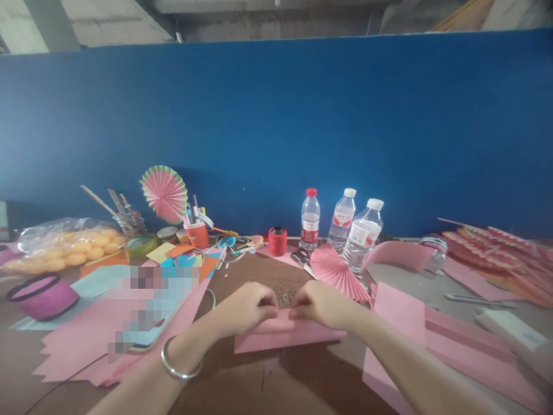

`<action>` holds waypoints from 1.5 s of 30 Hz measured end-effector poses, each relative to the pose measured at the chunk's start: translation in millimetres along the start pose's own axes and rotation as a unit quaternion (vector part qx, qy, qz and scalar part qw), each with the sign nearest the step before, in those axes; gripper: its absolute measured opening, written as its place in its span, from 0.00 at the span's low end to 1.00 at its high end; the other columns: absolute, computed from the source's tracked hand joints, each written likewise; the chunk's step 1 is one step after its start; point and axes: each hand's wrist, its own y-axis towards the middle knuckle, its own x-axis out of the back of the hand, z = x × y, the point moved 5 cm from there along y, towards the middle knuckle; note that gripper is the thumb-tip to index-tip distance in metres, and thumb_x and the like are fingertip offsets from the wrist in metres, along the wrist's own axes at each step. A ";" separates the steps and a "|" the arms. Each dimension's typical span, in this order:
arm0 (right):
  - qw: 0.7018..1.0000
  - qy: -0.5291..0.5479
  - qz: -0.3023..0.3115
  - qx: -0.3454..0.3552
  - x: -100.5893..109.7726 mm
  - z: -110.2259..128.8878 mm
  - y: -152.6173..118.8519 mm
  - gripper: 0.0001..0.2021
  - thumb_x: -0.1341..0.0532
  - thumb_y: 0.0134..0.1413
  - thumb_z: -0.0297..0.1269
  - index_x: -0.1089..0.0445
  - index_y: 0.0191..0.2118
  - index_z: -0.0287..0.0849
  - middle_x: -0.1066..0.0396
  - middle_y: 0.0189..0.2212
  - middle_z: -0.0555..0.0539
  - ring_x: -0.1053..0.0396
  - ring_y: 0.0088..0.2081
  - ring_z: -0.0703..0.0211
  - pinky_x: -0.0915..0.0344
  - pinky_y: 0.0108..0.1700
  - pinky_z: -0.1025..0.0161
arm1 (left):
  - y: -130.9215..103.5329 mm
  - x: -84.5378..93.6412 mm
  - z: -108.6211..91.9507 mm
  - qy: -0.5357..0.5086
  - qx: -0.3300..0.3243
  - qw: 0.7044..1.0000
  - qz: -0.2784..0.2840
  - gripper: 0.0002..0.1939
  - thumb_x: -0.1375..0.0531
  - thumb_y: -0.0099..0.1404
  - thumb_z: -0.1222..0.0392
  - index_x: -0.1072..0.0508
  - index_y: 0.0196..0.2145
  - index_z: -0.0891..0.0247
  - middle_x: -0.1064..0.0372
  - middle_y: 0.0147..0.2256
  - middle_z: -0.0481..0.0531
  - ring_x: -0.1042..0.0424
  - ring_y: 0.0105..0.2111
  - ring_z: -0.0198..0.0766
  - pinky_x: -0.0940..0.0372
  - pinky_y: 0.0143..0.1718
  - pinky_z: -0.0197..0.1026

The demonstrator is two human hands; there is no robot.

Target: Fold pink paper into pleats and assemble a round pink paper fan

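A sheet of pink paper (289, 340) lies on the brown table in front of me, its far edge bent up and over. My left hand (253, 305) pinches that edge on the left between thumb and curled fingers. On the right, my right hand (317, 302) grips the same edge, a short gap from the left hand. Small dark specks lie on the table just beyond the paper. A pleated pink paper fan (339, 274) rests past my right hand, with scissors (305, 259) beside it.
A red thread spool (277, 241) and several water bottles (310, 219) stand at the back before a blue partition (276, 132). Pink sheets (397, 323) lie right; more pink paper (82, 340) lies left. An orange cup (197, 235) holds pens. A round watermelon-coloured fan (164, 193) stands back left.
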 end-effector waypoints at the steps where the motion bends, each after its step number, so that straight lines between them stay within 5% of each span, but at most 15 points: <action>1: 1.000 0.004 0.016 -0.008 0.5 -7.5 2.4 0.14 0.40 0.47 0.45 0.27 0.23 0.40 0.35 0.17 0.53 0.44 0.21 0.66 0.52 0.23 0.68 | 0.6 0.5 5.6 0.002 0.004 1.000 0.008 0.09 0.46 0.56 0.58 0.28 0.27 0.63 0.31 0.24 0.46 0.35 0.26 0.35 0.46 0.25 0.34; 4: 0.998 0.030 0.049 -0.029 1.5 -32.3 8.6 0.13 0.39 0.44 0.45 0.26 0.25 0.40 0.33 0.18 0.53 0.42 0.21 0.65 0.51 0.22 0.68 | 3.1 2.8 28.0 0.019 0.017 0.999 0.028 0.10 0.46 0.57 0.56 0.28 0.27 0.63 0.30 0.25 0.46 0.34 0.26 0.35 0.45 0.25 0.34; 9: 0.998 0.065 0.010 0.006 -7.3 -57.8 19.3 0.07 0.39 0.45 0.38 0.25 0.28 0.42 0.26 0.26 0.51 0.33 0.29 0.60 0.42 0.29 0.68 | 8.5 4.9 60.4 0.057 0.023 0.998 0.009 0.10 0.46 0.57 0.56 0.27 0.30 0.62 0.29 0.29 0.48 0.32 0.28 0.37 0.43 0.28 0.35; 13: 0.997 0.020 -0.069 0.024 -15.5 -65.5 27.4 0.07 0.39 0.47 0.38 0.25 0.28 0.43 0.27 0.29 0.49 0.32 0.32 0.58 0.41 0.35 0.65 | 9.4 4.1 66.0 0.087 -0.010 0.996 -0.015 0.09 0.47 0.59 0.59 0.27 0.32 0.60 0.29 0.34 0.49 0.32 0.35 0.39 0.43 0.37 0.38; 19: 0.993 -0.028 -0.080 0.079 -14.5 -59.6 26.5 0.07 0.42 0.51 0.37 0.29 0.29 0.42 0.29 0.30 0.48 0.34 0.33 0.59 0.42 0.36 0.65 | 6.1 2.9 61.4 0.109 -0.052 0.992 -0.021 0.09 0.49 0.60 0.63 0.29 0.33 0.60 0.30 0.34 0.49 0.33 0.36 0.39 0.43 0.39 0.38; 24: 0.997 0.063 -0.028 0.025 -5.6 -55.6 20.7 0.05 0.44 0.49 0.34 0.33 0.28 0.41 0.32 0.27 0.51 0.37 0.30 0.61 0.44 0.33 0.66 | 2.0 10.2 57.5 0.063 -0.020 0.998 -0.013 0.09 0.49 0.60 0.61 0.31 0.34 0.61 0.31 0.34 0.48 0.33 0.31 0.37 0.41 0.32 0.36; 29: 0.974 0.206 0.091 -0.035 -17.0 -52.0 15.4 0.05 0.44 0.47 0.34 0.35 0.27 0.39 0.37 0.22 0.53 0.41 0.26 0.65 0.46 0.29 0.69 | 0.9 4.7 59.3 0.006 -0.005 0.994 0.109 0.10 0.46 0.56 0.62 0.29 0.36 0.62 0.28 0.36 0.47 0.30 0.35 0.37 0.39 0.34 0.34; 31: 0.982 0.160 0.091 -0.047 -21.3 -52.6 15.2 0.04 0.44 0.47 0.33 0.35 0.26 0.39 0.36 0.22 0.52 0.41 0.25 0.65 0.47 0.28 0.68 | 1.7 3.1 62.0 0.029 0.001 0.994 0.103 0.09 0.46 0.55 0.62 0.29 0.34 0.62 0.27 0.34 0.47 0.30 0.33 0.37 0.39 0.33 0.34; 37: 0.993 -0.105 -0.046 0.021 -19.8 -52.3 22.2 0.04 0.45 0.46 0.29 0.34 0.28 0.42 0.33 0.25 0.50 0.38 0.28 0.62 0.47 0.30 0.66 | 1.7 4.6 59.9 0.115 -0.018 0.993 -0.013 0.09 0.48 0.58 0.63 0.28 0.32 0.60 0.30 0.34 0.50 0.33 0.37 0.41 0.43 0.41 0.40; 41: 0.982 -0.149 -0.061 0.104 -24.4 -47.4 23.3 0.06 0.45 0.43 0.25 0.33 0.27 0.41 0.33 0.29 0.48 0.37 0.34 0.59 0.43 0.36 0.66 | 0.1 -2.4 53.5 0.204 -0.091 0.975 -0.012 0.10 0.49 0.59 0.65 0.29 0.34 0.60 0.30 0.34 0.49 0.33 0.37 0.40 0.43 0.40 0.39; 45: 0.978 -0.147 -0.064 0.131 -26.3 -40.0 20.6 0.09 0.44 0.48 0.28 0.32 0.37 0.42 0.32 0.34 0.47 0.36 0.38 0.57 0.42 0.40 0.64 | -1.6 -9.0 50.1 0.243 -0.113 0.963 0.001 0.12 0.51 0.62 0.67 0.32 0.39 0.58 0.32 0.36 0.49 0.32 0.35 0.39 0.42 0.34 0.37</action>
